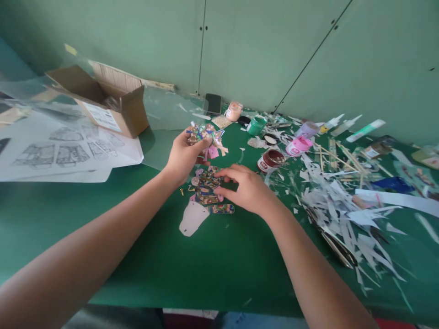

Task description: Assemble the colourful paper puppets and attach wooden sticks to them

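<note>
Holding a patterned bundle (209,137) above the table (154,265), the left hand (181,154) has its fingers clamped on the near side, with bright strips sticking out beyond them. The right hand (248,189) is lower and closer to the edge, its thumb and forefinger tips apart at the right side of some patterned pieces (207,194); whether they grip one I cannot tell. These pieces lie in a cluster on the table, below the bundle, with a slim one at the near end. Just beside it lies a white card (194,220), and small brass pins (182,192) are left of the cluster.

Beyond the right hand stand a maroon jar (266,162), a pink jar (298,146) and a green jar (256,125), with a peach jar (234,111) farther back near a dark flat slab (212,103). Paper scraps (346,224) spread over the right side, scissors (332,244) along their near edge, wooden sticks (343,157) behind. At the left, an open box (134,112) stands by printed sheets (68,157).
</note>
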A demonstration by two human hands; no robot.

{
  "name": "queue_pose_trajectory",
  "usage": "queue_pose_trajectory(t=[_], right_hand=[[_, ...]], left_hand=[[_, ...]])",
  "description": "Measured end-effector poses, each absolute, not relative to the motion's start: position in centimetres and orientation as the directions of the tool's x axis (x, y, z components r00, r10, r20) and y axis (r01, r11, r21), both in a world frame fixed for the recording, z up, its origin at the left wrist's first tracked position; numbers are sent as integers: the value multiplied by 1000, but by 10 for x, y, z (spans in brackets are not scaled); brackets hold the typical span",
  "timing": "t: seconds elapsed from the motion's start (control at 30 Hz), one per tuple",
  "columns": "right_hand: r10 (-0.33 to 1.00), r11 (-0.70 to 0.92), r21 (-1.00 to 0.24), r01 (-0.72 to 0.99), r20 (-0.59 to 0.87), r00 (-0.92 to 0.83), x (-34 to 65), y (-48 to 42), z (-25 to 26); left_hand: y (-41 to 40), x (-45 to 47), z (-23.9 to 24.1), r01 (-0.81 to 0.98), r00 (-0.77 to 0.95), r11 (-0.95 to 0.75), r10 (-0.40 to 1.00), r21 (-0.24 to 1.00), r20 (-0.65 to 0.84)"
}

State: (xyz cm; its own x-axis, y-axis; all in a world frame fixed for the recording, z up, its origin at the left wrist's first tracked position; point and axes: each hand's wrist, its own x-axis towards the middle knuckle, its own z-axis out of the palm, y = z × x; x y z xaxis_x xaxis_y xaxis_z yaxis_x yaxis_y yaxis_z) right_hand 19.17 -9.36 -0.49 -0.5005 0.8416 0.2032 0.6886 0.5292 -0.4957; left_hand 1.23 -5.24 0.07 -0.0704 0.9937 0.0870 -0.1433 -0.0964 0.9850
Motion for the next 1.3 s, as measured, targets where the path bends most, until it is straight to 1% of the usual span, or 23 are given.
queue_pose_trajectory(t=[0.1, 0.3, 0.43, 0.6, 0.7, 0.73, 0.8, 0.87, 0.93, 1.0, 1.03, 1.1, 1.17, 1.2, 1.3], right_hand=[[817, 570, -436, 697, 203, -540, 187, -95, -8], [815, 577, -479, 661, 279, -508, 191, -92, -8], [795, 589, -501, 634, 222, -564, 188, -95, -3], [751, 616, -541, 572, 185, -633, 184, -100, 0], [740, 636, -514, 576, 193, -644, 185, -99, 2], [752, 635, -492, 595, 217, -623, 187, -99, 2], [803, 593, -467, 656, 281, -525, 191, -97, 5], [859, 511, -491, 706, 311, -406, 198, -96, 7], [891, 454, -532, 714, 253, -378, 204, -94, 10], [888, 446, -551, 705, 179, -423, 209, -93, 11], [888, 444, -554, 705, 169, -427, 211, -92, 10], [903, 429, -542, 722, 229, -365, 213, -89, 9], [916, 389, -524, 758, 311, -254, 214, -85, 6], [920, 363, -515, 777, 330, -211, 214, -83, 4], [936, 295, -466, 834, 316, -155, 211, -79, -6]], left_hand=[[-51, 11, -1, -120, -64, -113, 992, 986, 106], [-51, 11, -1, -113, -58, -110, 993, 987, 104], [-50, 11, -2, -105, -78, -116, 991, 988, 108], [-49, 11, -3, -81, -109, -88, 991, 993, 79], [-48, 11, -5, -45, -108, -93, 990, 995, 88], [-48, 11, -6, -42, -107, -105, 989, 994, 100], [-47, 11, -8, -57, -110, -133, 986, 990, 126], [-46, 11, -10, -101, -115, -160, 982, 982, 148], [-45, 11, -11, -163, -118, -181, 980, 970, 163], [-44, 11, -11, -213, -117, -190, 979, 958, 168], [-44, 10, -11, -227, -114, -190, 979, 955, 167], [-44, 9, -10, -241, -111, -182, 981, 953, 159], [-44, 9, -9, -267, -114, -169, 983, 949, 143], [-44, 9, -8, -290, -118, -161, 984, 943, 132], [-44, 9, -7, -363, -138, -140, 986, 921, 95]])
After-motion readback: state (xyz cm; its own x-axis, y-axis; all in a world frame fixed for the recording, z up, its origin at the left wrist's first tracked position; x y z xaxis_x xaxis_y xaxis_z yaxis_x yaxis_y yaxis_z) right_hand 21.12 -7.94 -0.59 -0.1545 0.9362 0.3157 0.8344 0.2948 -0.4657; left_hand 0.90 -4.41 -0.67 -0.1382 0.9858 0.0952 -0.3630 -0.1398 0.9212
